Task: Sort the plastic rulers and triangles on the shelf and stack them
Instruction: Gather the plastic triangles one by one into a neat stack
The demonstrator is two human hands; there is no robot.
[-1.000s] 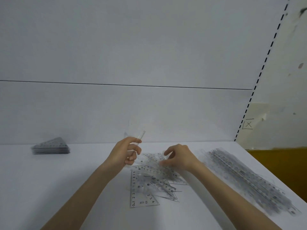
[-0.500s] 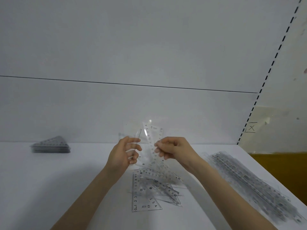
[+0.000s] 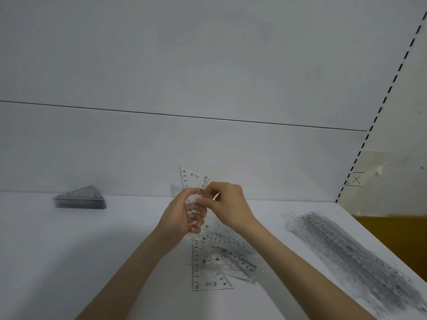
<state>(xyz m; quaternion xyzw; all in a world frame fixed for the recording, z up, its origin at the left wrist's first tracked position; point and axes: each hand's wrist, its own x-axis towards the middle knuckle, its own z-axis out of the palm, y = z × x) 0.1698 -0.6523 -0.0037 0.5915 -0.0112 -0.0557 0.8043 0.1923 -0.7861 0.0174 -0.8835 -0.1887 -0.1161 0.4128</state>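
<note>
Over white shelf [image 3: 69, 250], left [image 3: 180, 215] and right hands [image 3: 231, 204] have met, both pinching clear triangles [image 3: 187, 179]

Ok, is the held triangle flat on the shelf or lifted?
Lifted: the clear triangle stands roughly upright in both the left hand and right hand, above the loose pile.

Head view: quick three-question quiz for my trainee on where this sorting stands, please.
1. True or false: the triangle stack lies right of the loose pile.
2. What do the left hand and right hand hold between them? A. one long ruler B. triangles C. nothing
3. Fill in: the rulers lie along the shelf's ___ edge.
Key: 1 false; 2 B; 3 right.
</note>
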